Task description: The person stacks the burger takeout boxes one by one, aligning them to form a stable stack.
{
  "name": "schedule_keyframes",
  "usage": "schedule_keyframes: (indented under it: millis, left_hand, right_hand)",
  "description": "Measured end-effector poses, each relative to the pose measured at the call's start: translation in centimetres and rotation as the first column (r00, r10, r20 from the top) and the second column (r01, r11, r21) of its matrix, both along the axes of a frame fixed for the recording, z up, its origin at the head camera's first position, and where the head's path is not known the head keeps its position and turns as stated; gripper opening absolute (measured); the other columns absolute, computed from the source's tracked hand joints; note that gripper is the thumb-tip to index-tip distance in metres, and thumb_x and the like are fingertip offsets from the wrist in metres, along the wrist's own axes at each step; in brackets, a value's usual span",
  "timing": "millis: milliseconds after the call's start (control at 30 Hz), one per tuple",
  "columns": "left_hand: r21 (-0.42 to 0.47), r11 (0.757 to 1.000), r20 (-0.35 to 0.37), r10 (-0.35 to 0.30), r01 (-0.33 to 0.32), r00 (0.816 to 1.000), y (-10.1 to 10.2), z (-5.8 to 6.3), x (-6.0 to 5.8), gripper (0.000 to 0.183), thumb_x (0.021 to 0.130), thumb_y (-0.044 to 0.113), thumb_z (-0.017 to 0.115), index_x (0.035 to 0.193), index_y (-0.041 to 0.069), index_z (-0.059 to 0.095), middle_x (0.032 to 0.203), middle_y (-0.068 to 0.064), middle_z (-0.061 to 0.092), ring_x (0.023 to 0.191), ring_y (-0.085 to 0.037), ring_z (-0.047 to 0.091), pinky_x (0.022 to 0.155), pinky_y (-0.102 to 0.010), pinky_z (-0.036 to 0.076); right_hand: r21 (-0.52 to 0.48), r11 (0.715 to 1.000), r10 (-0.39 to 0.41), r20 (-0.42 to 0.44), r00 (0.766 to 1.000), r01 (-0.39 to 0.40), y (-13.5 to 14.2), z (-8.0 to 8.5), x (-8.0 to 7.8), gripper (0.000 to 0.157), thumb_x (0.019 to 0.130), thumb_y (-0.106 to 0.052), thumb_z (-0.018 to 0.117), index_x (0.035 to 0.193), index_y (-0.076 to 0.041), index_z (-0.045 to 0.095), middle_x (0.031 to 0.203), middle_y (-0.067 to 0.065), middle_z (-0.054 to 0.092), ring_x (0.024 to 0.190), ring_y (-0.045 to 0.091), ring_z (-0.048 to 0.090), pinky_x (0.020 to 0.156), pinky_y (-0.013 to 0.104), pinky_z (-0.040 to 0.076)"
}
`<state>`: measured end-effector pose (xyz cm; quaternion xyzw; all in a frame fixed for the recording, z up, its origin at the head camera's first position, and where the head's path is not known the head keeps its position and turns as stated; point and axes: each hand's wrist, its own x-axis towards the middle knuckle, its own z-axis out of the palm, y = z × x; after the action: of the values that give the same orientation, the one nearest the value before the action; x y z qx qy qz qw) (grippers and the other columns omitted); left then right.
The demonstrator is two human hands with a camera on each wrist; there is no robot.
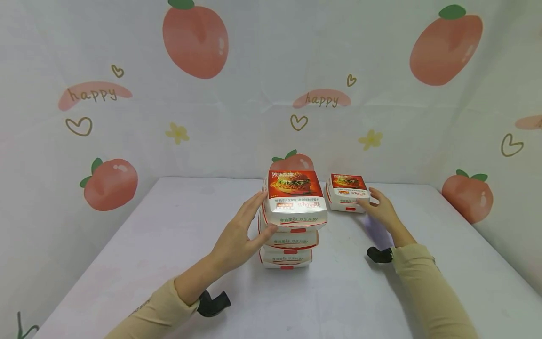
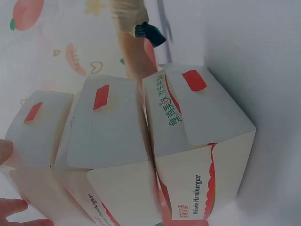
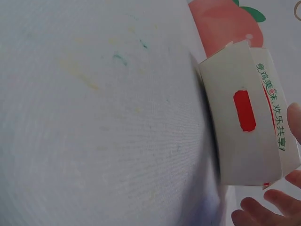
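Three white and red hamburger boxes stand stacked on the table; the top box (image 1: 294, 207) has a burger picture on its lid. My left hand (image 1: 239, 235) rests against the left side of that top box, fingers fairly straight and thumb at its front corner. In the left wrist view, fingertips (image 2: 14, 207) show beside the top box (image 2: 40, 127). Another hamburger box (image 1: 347, 200) sits farther back on the right. At its right side is my right hand (image 1: 383, 212), thumb near the front and fingers spread; the right wrist view does not settle whether they touch the box (image 3: 240, 117).
The boxes stand on a white-covered table (image 1: 190, 207). A pale curtain (image 1: 254, 56) printed with fruit and hearts hangs behind. A dark curved piece sits at each wrist, the left one (image 1: 213, 303) and the right one (image 1: 378, 254).
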<state>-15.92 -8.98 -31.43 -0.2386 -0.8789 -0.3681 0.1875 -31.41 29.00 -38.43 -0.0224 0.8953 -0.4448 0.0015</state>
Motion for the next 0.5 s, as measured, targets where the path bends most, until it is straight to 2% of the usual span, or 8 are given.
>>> schedule_keyframes:
  millis: [233,500]
  left_hand:
    - [-0.002,1.0,0.009,0.005,-0.005,1.0,0.04,-0.01,0.07,0.069,0.09,0.034,0.061,0.148,0.022,0.025,0.15,-0.003,0.034,0.134,-0.023,0.041,0.095,-0.045,0.05]
    - [0.002,1.0,0.004,0.0,0.0,1.0,0.05,0.03,0.07,0.07,0.09,0.033,0.061,0.148,0.021,0.025,0.15,-0.003,0.035,0.134,-0.023,0.042,0.095,-0.043,0.051]
  right_hand:
    - [0.016,1.0,0.001,-0.029,1.0,-0.001,0.11,-0.63,-0.23,0.08,0.093,-0.038,0.055,0.148,0.002,0.013,0.148,0.035,0.02,0.133,0.05,0.029,0.11,0.057,0.028]
    - [0.034,0.999,-0.012,-0.043,0.999,0.014,-0.01,-0.66,-0.29,0.079,0.092,-0.039,0.055,0.148,0.002,0.015,0.147,0.033,0.023,0.137,0.048,0.021,0.11,0.059,0.025]
